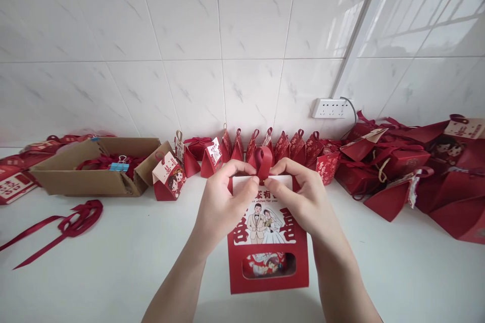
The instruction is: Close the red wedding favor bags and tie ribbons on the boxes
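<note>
The red gift box is front and centre before the wearer, over the desk. The left hand and right hand are both pinched on its top edge, thumbs in front, either side of the ribbon loop. It is probably light, thin card: stiff along folds, easily creased, a little slick. The top ridge or lower sides look the best hold (pressing the window could dent it). Whether its base touches the desk is hard to tell. Behind, small boxes line the wall; a pile of boxes crowds the right. Roomier surface lies left, short of the loose ribbon.
</note>
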{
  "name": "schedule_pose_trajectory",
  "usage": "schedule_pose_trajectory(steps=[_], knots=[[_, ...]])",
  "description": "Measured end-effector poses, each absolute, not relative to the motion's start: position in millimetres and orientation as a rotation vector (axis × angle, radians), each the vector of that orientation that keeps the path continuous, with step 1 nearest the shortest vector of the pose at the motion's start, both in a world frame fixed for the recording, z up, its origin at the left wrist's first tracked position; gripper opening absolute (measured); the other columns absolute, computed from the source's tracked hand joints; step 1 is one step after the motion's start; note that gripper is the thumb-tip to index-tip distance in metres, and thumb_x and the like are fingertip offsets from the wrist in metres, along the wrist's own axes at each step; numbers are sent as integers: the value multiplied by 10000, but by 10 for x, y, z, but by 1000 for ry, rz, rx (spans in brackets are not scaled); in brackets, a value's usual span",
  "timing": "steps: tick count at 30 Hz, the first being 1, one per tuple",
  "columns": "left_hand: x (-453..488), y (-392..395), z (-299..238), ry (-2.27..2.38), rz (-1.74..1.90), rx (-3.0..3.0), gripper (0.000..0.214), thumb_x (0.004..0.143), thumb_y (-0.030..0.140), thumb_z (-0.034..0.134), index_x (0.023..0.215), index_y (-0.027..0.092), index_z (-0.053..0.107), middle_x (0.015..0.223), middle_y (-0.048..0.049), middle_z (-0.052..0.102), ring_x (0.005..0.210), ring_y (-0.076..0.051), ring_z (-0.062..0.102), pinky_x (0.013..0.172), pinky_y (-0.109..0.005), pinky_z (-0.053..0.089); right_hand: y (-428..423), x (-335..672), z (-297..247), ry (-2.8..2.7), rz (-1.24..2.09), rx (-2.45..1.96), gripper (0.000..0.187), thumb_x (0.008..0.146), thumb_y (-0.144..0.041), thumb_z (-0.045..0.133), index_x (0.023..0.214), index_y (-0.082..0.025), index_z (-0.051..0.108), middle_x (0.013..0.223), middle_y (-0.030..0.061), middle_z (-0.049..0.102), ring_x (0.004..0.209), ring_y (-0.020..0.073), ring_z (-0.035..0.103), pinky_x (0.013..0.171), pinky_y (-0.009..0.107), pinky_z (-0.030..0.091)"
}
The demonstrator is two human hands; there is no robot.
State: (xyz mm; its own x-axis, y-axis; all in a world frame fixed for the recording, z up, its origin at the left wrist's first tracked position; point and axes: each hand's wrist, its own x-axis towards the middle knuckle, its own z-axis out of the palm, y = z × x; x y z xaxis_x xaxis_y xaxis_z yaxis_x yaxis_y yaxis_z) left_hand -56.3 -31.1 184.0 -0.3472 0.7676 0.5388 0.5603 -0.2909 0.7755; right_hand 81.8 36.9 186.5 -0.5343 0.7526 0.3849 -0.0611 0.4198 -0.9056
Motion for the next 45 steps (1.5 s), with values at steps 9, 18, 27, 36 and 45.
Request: schedule_pose_trajectory(steps=[9, 18, 27, 36, 45], knots=[[-534, -300, 1873, 1820, 1650, 1636, 165, 809, 382, 640, 830, 222, 673, 774, 30, 691, 695, -96, 628, 591, -153, 485, 360, 839, 1876, -1875, 1146, -557, 128, 808, -247, 562, 721, -199, 480, 539, -76, 355, 454, 61, 247, 386, 177, 206], [-525, -338, 1864, 1772, 1667, 1667, 130, 827, 325, 620, 785, 210, 666, 703, 43, 675, 611, -74, 596, 522, -139, 447, 379, 869, 1875, -1898, 1210, -528, 139, 822, -274, 561, 732, -205, 481, 539, -76, 335, 451, 66, 256, 395, 193, 217], [-471, -331, 1851, 1742, 1738, 1753, 157, 839, 305, 625, 736, 189, 655, 667, 36, 657, 605, -73, 575, 545, -147, 442, 406, 929, 1827, -2030, 1135, -511, 181, 890, -368, 525, 804, -211, 499, 585, -61, 378, 479, 78, 290, 412, 197, 249], [-419, -303, 1820, 1700, 1778, 1723, 160, 818, 303, 651, 715, 184, 679, 667, 19, 675, 609, -91, 591, 576, -184, 456, 454, 1003, 1822, -2101, 978, -580, 192, 886, -376, 524, 798, -205, 524, 589, -51, 411, 472, 79, 296, 412, 206, 251], [-500, -280, 1841, 1714, 1750, 1653, 160, 816, 314, 651, 718, 196, 697, 650, 30, 665, 612, -94, 587, 528, -179, 432, 398, 876, 1860, -1978, 1080, -547, 138, 873, -304, 518, 786, -197, 509, 525, -82, 324, 428, 62, 250, 386, 195, 192]])
